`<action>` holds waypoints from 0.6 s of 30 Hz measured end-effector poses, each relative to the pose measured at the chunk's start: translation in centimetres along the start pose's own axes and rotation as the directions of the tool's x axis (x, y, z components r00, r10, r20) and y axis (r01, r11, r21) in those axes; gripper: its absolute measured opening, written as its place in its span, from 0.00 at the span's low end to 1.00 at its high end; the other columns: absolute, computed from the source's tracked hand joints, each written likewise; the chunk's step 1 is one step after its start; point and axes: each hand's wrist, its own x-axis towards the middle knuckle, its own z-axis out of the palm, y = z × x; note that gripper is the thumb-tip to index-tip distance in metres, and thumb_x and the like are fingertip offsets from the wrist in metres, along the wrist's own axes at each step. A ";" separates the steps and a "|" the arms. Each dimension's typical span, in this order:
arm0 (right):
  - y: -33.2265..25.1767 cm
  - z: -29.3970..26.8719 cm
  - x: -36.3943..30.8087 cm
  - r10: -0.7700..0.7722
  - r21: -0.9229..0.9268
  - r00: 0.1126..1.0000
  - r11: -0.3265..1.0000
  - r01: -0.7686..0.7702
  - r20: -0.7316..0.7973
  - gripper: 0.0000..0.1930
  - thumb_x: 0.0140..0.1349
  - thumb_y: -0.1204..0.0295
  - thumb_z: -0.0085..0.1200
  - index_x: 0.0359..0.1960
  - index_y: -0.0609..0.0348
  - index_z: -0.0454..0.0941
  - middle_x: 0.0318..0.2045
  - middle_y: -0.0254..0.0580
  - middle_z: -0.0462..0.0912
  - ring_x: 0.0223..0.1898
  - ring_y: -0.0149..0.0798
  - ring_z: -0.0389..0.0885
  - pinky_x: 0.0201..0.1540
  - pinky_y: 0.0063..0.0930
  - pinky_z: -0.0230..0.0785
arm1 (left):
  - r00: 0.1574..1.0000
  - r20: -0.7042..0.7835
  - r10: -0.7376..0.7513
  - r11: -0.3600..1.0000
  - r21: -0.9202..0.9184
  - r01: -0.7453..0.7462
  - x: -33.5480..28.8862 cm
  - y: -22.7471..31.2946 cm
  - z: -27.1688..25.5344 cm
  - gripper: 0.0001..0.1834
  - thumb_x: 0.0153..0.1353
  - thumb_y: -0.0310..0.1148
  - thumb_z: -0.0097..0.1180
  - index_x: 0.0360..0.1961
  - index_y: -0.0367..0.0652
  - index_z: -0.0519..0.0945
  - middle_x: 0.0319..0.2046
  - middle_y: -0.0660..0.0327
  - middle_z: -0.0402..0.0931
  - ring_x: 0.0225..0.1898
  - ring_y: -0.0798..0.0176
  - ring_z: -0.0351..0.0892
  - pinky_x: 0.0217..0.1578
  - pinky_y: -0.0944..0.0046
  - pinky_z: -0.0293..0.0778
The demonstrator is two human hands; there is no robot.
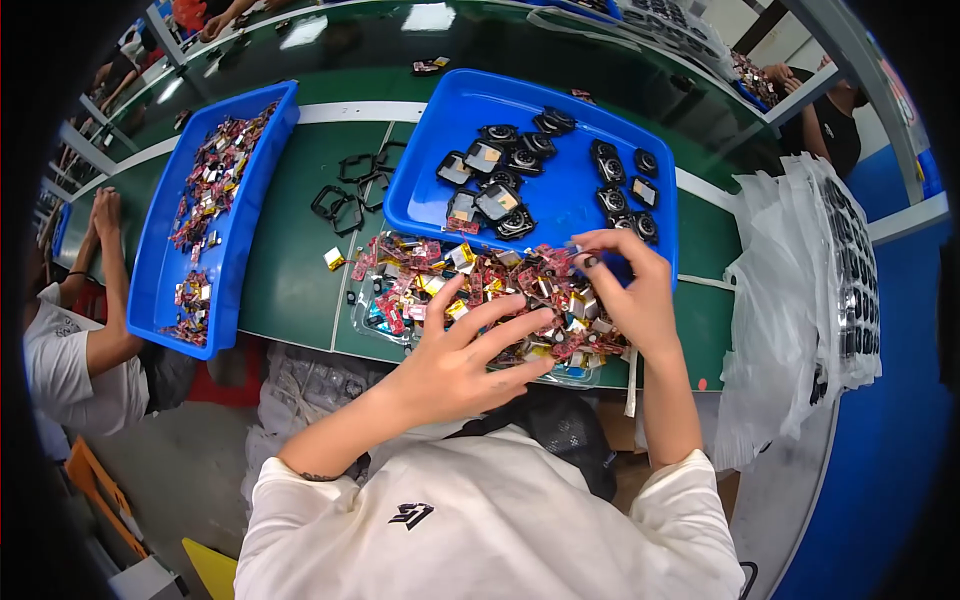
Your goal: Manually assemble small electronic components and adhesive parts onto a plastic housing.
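My left hand (465, 355) rests open over a heap of small electronic parts (420, 285), its fingers spread across them. Red circuit boards, silver and yellow battery cells and small dark pieces make up the heap. Clear plastic tray edges (357, 318) show around it. At the heap's right side, my right hand (632, 285) pinches with thumb and forefinger. A small dark piece shows at those fingertips, too small to name. Just beyond the hands is a blue tray (560, 95), holding several black watch cases (520, 155), some with grey plates on them.
Several black frames (345, 205) lie on the green table (290, 260), left of the blue tray. A long blue bin (225, 315) of similar parts stands further left, near another person (85, 345). Stacked black-pocketed trays in plastic wrap (840, 270) stand at the right.
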 end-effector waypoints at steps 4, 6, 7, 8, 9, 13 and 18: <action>-0.1 -2.0 -1.0 -0.301 -0.201 0.952 0.937 0.286 -0.046 0.10 0.44 0.83 0.58 0.31 0.61 0.79 0.31 0.40 0.81 0.34 0.38 0.78 0.39 0.29 0.69 | 0.964 -0.162 -0.212 0.962 -0.211 0.176 -2.2 -2.8 -2.8 0.19 0.45 0.25 0.62 0.42 0.50 0.81 0.50 0.61 0.74 0.52 0.54 0.70 0.53 0.56 0.63; -0.6 -2.5 -1.9 -0.369 -0.250 0.929 0.901 0.355 -0.011 0.11 0.42 0.83 0.59 0.30 0.59 0.80 0.30 0.39 0.81 0.33 0.37 0.78 0.38 0.30 0.68 | 0.895 -0.213 -0.391 0.919 -0.035 0.393 -3.4 -5.1 -4.8 0.16 0.48 0.22 0.59 0.40 0.44 0.81 0.49 0.59 0.75 0.52 0.51 0.69 0.51 0.57 0.65; -0.9 -2.7 -2.2 -0.367 -0.308 0.925 0.873 0.379 0.098 0.11 0.42 0.83 0.58 0.30 0.59 0.80 0.30 0.38 0.81 0.33 0.38 0.78 0.39 0.30 0.67 | 0.864 -0.221 -0.453 0.875 0.074 0.478 -3.5 -6.1 -5.4 0.15 0.48 0.22 0.59 0.40 0.43 0.81 0.49 0.59 0.74 0.52 0.50 0.69 0.51 0.56 0.65; -0.9 -2.9 -2.5 -0.353 -0.361 0.913 0.839 0.406 0.206 0.12 0.41 0.83 0.57 0.30 0.58 0.80 0.30 0.37 0.81 0.33 0.39 0.78 0.39 0.30 0.66 | 0.828 -0.236 -0.509 0.814 0.181 0.552 -3.7 -6.8 -5.8 0.15 0.48 0.22 0.59 0.40 0.43 0.81 0.49 0.58 0.74 0.53 0.49 0.68 0.51 0.55 0.64; -0.6 -3.0 -2.8 -0.345 -0.345 0.910 0.845 0.408 0.231 0.14 0.39 0.79 0.58 0.33 0.58 0.80 0.32 0.37 0.81 0.35 0.41 0.77 0.40 0.31 0.66 | 0.828 -0.235 -0.509 0.814 0.182 0.552 -4.2 -7.2 -6.1 0.15 0.48 0.22 0.59 0.40 0.43 0.81 0.49 0.58 0.74 0.53 0.49 0.68 0.51 0.55 0.64; -1.8 -4.0 -3.2 -0.311 -0.343 0.909 0.852 0.396 0.277 0.22 0.36 0.70 0.61 0.39 0.57 0.80 0.42 0.40 0.80 0.42 0.46 0.75 0.44 0.35 0.65 | 0.803 -0.131 -0.581 0.752 0.291 0.592 -5.8 -8.5 -6.3 0.11 0.47 0.24 0.62 0.35 0.40 0.80 0.50 0.57 0.74 0.53 0.49 0.68 0.52 0.55 0.63; -4.3 -2.0 -3.4 -0.410 -0.370 0.858 0.779 0.506 0.311 0.23 0.35 0.60 0.69 0.38 0.47 0.82 0.50 0.35 0.77 0.50 0.42 0.72 0.53 0.41 0.61 | 0.739 -0.160 -0.654 0.744 0.039 0.667 -5.6 -8.6 -6.3 0.07 0.47 0.20 0.61 0.28 0.36 0.76 0.42 0.54 0.77 0.48 0.52 0.73 0.48 0.59 0.68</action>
